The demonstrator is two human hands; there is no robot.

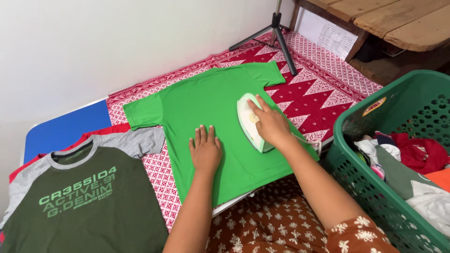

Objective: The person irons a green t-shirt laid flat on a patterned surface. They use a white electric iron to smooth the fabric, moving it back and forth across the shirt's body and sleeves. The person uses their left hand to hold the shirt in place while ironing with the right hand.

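Observation:
A bright green T-shirt (206,100) lies flat on a red and white patterned cloth (323,84). My left hand (205,150) rests palm down on the shirt's lower middle, fingers together. My right hand (270,122) grips a pale green and white iron (247,122) that sits on the shirt's right side, just right of my left hand. The iron's cord (313,141) trails off to the right past the shirt's edge.
A dark green and grey shirt (84,192) lies on a pile at the left. A green laundry basket (356,173) full of clothes stands at the right. A black tripod (276,30) and a wooden bench (389,18) are behind.

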